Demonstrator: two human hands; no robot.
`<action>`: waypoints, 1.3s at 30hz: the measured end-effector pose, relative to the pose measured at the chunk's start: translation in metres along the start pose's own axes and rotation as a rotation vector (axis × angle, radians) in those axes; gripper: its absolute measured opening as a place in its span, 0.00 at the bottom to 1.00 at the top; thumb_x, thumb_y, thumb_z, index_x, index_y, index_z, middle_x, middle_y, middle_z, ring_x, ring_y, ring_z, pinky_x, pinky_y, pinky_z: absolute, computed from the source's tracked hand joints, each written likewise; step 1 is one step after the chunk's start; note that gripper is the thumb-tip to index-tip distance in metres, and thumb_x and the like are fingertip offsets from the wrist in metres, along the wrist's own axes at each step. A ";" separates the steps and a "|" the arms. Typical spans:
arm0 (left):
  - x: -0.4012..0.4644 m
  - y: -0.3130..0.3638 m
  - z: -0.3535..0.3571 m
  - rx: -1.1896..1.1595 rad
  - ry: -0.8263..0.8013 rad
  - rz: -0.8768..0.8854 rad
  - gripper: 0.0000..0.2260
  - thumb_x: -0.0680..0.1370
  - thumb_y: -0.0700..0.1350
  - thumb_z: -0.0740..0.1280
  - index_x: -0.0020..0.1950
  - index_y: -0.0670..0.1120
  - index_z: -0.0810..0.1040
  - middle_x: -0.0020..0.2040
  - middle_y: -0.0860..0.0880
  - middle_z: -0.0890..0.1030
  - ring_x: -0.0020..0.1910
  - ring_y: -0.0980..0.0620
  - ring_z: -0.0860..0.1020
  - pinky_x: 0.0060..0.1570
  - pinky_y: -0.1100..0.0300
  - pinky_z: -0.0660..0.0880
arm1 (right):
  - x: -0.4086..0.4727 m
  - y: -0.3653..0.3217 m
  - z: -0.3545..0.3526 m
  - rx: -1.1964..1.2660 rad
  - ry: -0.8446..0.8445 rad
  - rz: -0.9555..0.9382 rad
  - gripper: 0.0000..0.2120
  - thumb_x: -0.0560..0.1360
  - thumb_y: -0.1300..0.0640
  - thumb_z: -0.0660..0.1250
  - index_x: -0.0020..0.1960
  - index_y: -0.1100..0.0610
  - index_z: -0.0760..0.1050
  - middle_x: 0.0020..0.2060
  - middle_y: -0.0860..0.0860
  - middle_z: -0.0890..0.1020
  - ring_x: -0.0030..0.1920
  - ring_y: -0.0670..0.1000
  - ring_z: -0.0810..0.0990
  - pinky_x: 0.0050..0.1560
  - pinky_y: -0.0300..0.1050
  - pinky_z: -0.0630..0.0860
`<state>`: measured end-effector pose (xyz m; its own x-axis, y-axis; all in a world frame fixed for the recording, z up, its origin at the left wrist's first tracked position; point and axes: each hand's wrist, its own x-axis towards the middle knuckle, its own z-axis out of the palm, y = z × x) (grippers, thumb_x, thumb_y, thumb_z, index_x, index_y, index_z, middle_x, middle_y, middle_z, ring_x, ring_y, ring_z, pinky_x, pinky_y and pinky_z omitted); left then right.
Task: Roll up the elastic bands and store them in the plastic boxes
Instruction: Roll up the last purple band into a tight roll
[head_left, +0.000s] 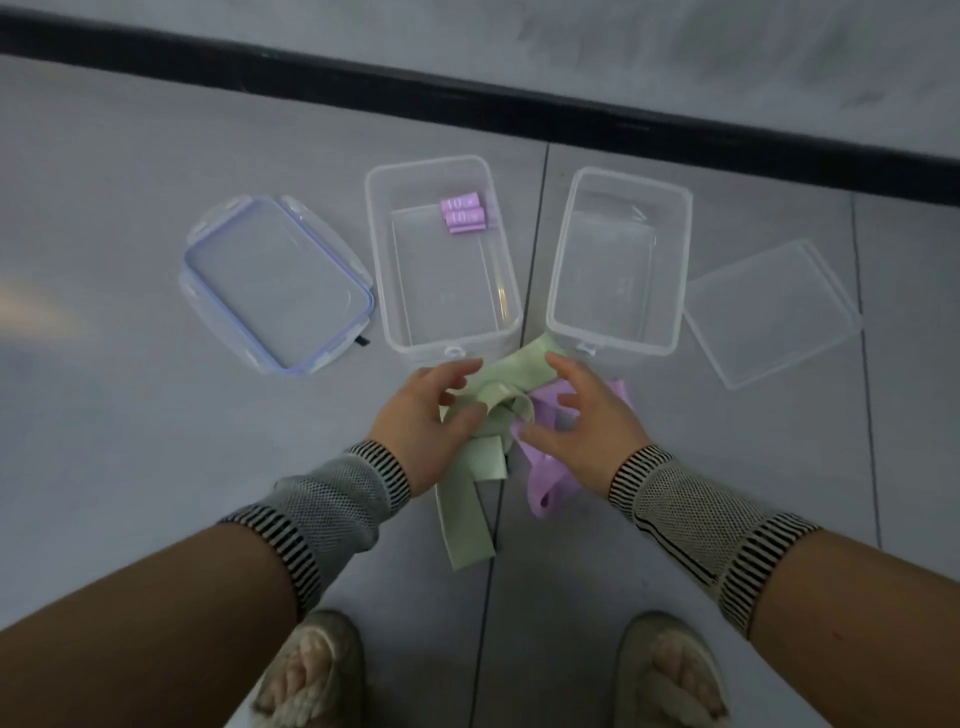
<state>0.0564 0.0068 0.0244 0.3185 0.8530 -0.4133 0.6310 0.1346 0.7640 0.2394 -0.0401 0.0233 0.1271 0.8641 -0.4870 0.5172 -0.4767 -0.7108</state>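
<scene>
A tangle of loose elastic bands lies on the floor in front of two clear plastic boxes. The green band (470, 512) trails toward my feet, and a purple band (545, 488) lies to its right. My left hand (421, 421) holds the bunched part of the green band with curled fingers. My right hand (576, 421) hovers over the purple band with fingers spread and relaxed, its thumb near the green knot. The left box (375, 244) holds two rolled purple bands (464, 213) at its far end. Nothing lies in the right box (680, 260).
A lid with blue seal and clips (278, 283) lies left of the left box. A plain clear lid (774, 312) lies right of the right box. A black skirting strip (467, 106) runs along the wall behind. My sandalled feet (311, 670) stand below the bands.
</scene>
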 end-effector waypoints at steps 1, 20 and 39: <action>-0.005 -0.006 0.006 0.005 0.004 -0.011 0.17 0.76 0.45 0.68 0.64 0.54 0.74 0.56 0.51 0.75 0.50 0.53 0.75 0.57 0.57 0.73 | -0.004 0.008 0.003 -0.035 0.046 0.043 0.32 0.70 0.50 0.74 0.71 0.50 0.66 0.64 0.47 0.72 0.59 0.47 0.74 0.61 0.42 0.70; 0.029 -0.001 0.061 -0.086 -0.161 -0.172 0.13 0.77 0.39 0.65 0.60 0.46 0.79 0.53 0.49 0.81 0.44 0.57 0.76 0.47 0.70 0.71 | 0.016 0.045 0.009 -0.341 -0.066 0.426 0.12 0.76 0.57 0.66 0.58 0.59 0.77 0.54 0.54 0.80 0.54 0.54 0.78 0.52 0.42 0.74; 0.004 0.074 -0.009 -0.026 -0.224 -0.078 0.15 0.77 0.43 0.66 0.63 0.51 0.76 0.50 0.55 0.81 0.44 0.52 0.78 0.50 0.58 0.75 | -0.006 -0.040 -0.071 0.369 0.085 0.319 0.16 0.74 0.60 0.63 0.29 0.54 0.79 0.40 0.57 0.80 0.52 0.65 0.78 0.58 0.62 0.75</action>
<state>0.0984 0.0243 0.0842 0.4204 0.7071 -0.5686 0.6422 0.2108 0.7370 0.2781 -0.0141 0.0909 0.3066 0.6688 -0.6773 0.1094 -0.7316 -0.6729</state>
